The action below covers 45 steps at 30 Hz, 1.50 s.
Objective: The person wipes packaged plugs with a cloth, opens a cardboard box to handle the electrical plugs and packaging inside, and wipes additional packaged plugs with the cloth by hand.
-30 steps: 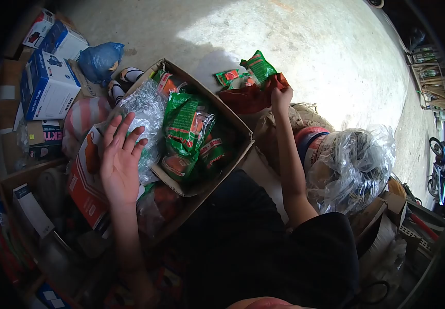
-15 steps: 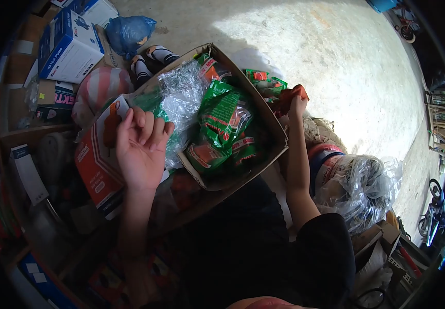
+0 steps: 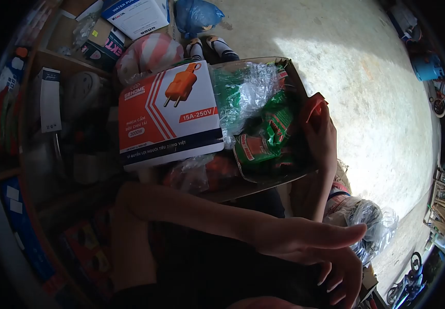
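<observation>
Several glossy, crinkled green packets (image 3: 280,123) lie inside the cardboard box (image 3: 296,80), so the work looks partway. Beside the box's edge, the right hand (image 3: 322,136) has its grip clamped on a thin red piece (image 3: 313,107) (cloth or plastic, I cannot tell). Below the box, the left hand (image 3: 310,244) holds nothing visible, thumb and fingers apart.

Held pc. (image 3: 314,109) red; packets (image 3: 256,149) grn; plug box (image 3: 166,113) org/wht (navy band (image 3: 173,146)); bag (image 3: 155,54) pink/wht striped.
</observation>
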Available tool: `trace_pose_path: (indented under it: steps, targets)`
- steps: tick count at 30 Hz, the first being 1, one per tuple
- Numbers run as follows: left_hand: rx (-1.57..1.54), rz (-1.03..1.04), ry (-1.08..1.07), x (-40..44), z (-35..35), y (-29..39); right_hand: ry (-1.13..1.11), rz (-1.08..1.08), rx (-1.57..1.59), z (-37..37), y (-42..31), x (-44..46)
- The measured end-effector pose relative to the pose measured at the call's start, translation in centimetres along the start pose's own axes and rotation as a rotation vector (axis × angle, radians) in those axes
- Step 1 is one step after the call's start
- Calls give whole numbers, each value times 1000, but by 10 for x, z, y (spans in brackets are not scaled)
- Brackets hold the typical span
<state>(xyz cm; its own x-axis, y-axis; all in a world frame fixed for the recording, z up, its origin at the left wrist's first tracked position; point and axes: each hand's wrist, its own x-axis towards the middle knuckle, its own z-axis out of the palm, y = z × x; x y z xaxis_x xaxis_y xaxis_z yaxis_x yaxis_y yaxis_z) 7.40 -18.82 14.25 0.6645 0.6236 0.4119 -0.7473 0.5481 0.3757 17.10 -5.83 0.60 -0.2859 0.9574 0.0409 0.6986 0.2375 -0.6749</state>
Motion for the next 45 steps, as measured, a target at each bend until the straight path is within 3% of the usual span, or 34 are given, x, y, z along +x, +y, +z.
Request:
trace_pose_path:
  steps: [1,2,5,11,18,22,24,25,32,34,36,39,45]
  targets:
    - [28,21,29,2,7,-14,-96,51,-55,-1,6,0]
    - [-81,115,-10,6,13,-29,-12,-91,-21,7,20,0]
    - [-398,384,-200,18,16,-54,41,-178,-38,9,18,-3]
    - [-255,327,65,16,35,-37,-23,-70,-122,5,18,-4]
    - [-136,212,446,8,63,-19,-27,-122,-81,6,8,-4]
    - [-128,386,374,-2,59,-3,-53,-15,-96,5,4,-9]
    - [-434,-265,40,-4,49,23,-81,7,-119,4,5,-8]
    - [-435,-257,40,-7,49,25,-92,30,-137,3,3,-7]
    - [47,244,175,-43,44,4,-21,-76,-176,2,3,-11]
    - [280,439,274,-73,50,18,-5,-88,-169,3,8,-9]
    - [400,761,222,-92,64,18,-14,-42,-132,4,4,-12]
    - [538,803,355,-101,90,20,-19,-31,-225,4,10,-12]
    - [1403,1125,424,-123,89,28,54,-69,-269,3,12,-14]
